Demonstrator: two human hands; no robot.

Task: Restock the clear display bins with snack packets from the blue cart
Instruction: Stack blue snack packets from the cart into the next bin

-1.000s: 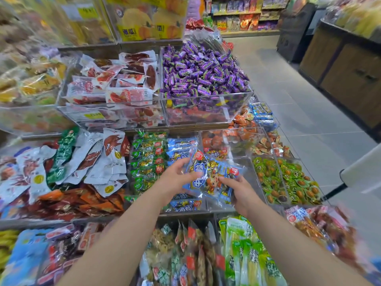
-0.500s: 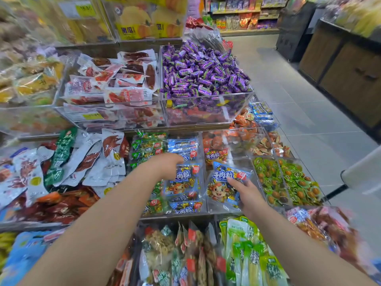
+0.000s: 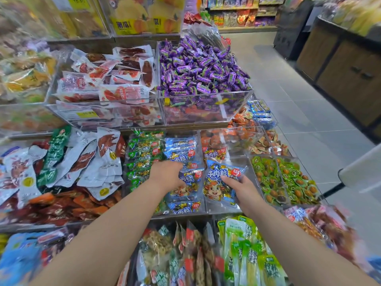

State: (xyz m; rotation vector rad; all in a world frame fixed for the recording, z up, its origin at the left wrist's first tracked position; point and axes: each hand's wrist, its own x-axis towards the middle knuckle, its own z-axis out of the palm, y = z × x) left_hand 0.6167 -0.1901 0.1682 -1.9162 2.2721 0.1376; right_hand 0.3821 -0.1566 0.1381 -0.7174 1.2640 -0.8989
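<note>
My left hand (image 3: 167, 174) reaches into a clear display bin (image 3: 224, 210) on the middle shelf, fingers curled down over a blue snack packet (image 3: 188, 180) on top of a row of the same blue packets (image 3: 179, 150). My right hand (image 3: 242, 187) pinches another blue packet with a cartoon cow (image 3: 221, 182), thumb on top, and holds it low in the compartment just to the right, where the clear floor shows around it. The two hands are a packet's width apart.
Green packets (image 3: 142, 155) fill the column left of the blue ones. Purple candies (image 3: 202, 67) heap in the bin above. Green-wrapped eggs (image 3: 284, 180) lie to the right, upright packets (image 3: 243, 254) on the shelf below. A tiled aisle (image 3: 309, 112) and a white bar (image 3: 362, 168) are at the right.
The bunch of blue packets held in both hands was split. My left hand moved left and down onto the blue row; my right hand lowered its packet into the compartment beside it.
</note>
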